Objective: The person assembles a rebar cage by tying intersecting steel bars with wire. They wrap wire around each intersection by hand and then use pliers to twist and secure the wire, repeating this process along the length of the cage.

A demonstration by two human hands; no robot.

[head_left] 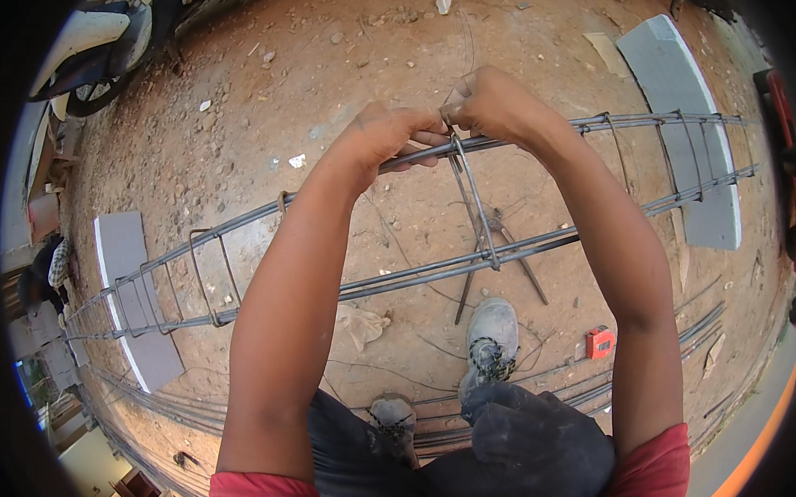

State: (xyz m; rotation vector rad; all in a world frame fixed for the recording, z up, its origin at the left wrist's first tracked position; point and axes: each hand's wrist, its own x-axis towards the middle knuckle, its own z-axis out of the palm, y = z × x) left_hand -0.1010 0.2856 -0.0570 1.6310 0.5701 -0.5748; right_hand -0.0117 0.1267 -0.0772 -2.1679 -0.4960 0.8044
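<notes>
The top bars of the long metal frame are wrapped by the left hand, over the dirt. Thin wire is pinched close by the right hand.

Daylight, soft and fairly even, on the ground around the fingers; shadows weak. Fingers reasonably sharp from where I'm standing. Trousers below them go dark, detail thin. Heavy fisheye: steel cage bows and shrinks away on both sides of the fingers. Clutter far left softens, motorbike warps, outer rim blacks out.
</notes>
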